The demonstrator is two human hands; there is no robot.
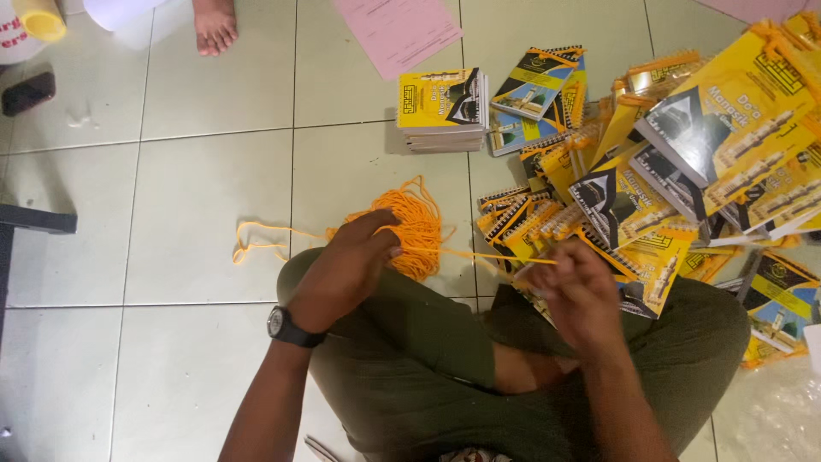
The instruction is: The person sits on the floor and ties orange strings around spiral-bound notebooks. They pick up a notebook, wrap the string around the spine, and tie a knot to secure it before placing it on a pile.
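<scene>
Nearest, the left hand (346,269) rests on the left knee (402,334), fingers curled on a bundle of orange cord (415,224) lying on the floor (197,214) just beyond. The right hand (577,295) pinches one cord strand (479,254) stretched taut from the bundle. Farther right lies a heap of yellow booklets (650,180), with a neat stack (443,109) beyond and a bare foot (214,26) far left.

Right hand (575,295) motion-blurred, grip unclear; booklets (727,137) cut off right edge; bare foot (214,26) cropped top.
</scene>
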